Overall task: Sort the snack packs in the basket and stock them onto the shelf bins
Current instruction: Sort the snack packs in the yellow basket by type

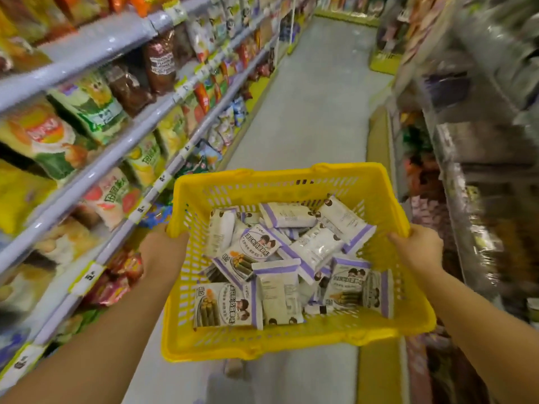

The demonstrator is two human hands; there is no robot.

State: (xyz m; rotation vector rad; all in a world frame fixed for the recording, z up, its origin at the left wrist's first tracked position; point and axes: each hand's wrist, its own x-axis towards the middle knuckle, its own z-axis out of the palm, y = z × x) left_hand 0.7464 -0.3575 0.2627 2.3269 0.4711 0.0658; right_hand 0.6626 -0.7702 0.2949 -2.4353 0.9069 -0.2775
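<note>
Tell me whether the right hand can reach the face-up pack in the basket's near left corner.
Probably not yet. The right hand grips the basket's right rim and the left hand its left rim, carrying it. The pack lies uncovered on top; only the grip holds that hand back.

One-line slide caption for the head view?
Left hand and right hand grip the rims of a yellow slotted plastic basket holding white-and-purple snack packs, in a store aisle between stocked shelves.
</note>
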